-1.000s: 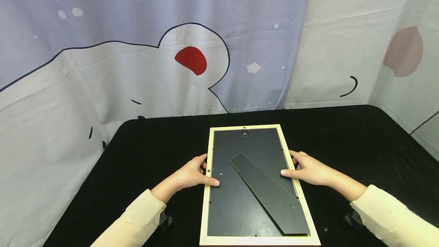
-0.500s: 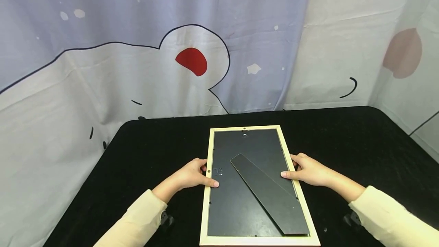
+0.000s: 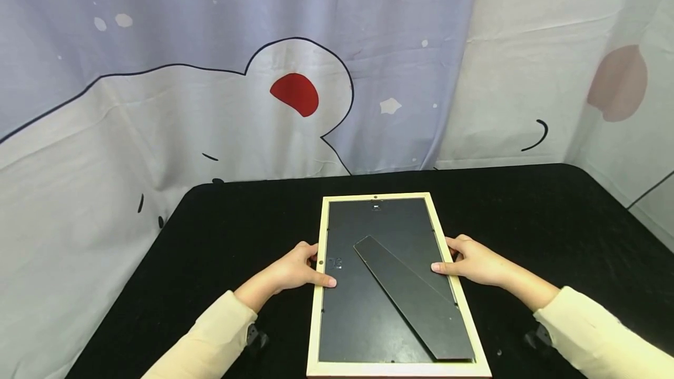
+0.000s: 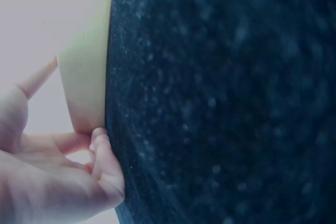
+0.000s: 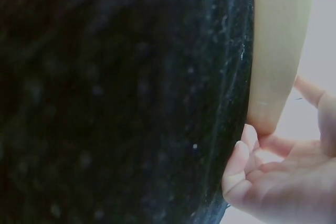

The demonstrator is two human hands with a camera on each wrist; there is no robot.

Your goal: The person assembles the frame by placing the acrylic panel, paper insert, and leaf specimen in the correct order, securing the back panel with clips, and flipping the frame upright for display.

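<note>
A picture frame [image 3: 379, 291] with a pale wooden border lies back side up on the black-covered table. Its dark backing carries a slanted easel leg [image 3: 416, 300], which lies folded nearly flat. On the frame's left edge, my left hand [image 3: 292, 268] has its thumb on top and its fingers at the outer side. My right hand [image 3: 476, 259] holds the opposite edge the same way. In both wrist views the wooden side of the frame [image 4: 86, 82] stands at the cloth, and the curled fingers [image 5: 239, 163] of the right hand touch its lower part.
Black cloth [image 3: 526, 215] covers the table. Behind it hangs a pale curtain [image 3: 210, 116] with a cartoon print. A tiny pale speck [image 3: 499, 353] sits on the cloth right of the frame. Small metal tabs line the frame's inner edge.
Almost nothing differs. The view has shifted very slightly, and both hands stay at the frame's sides while the frame keeps its place.
</note>
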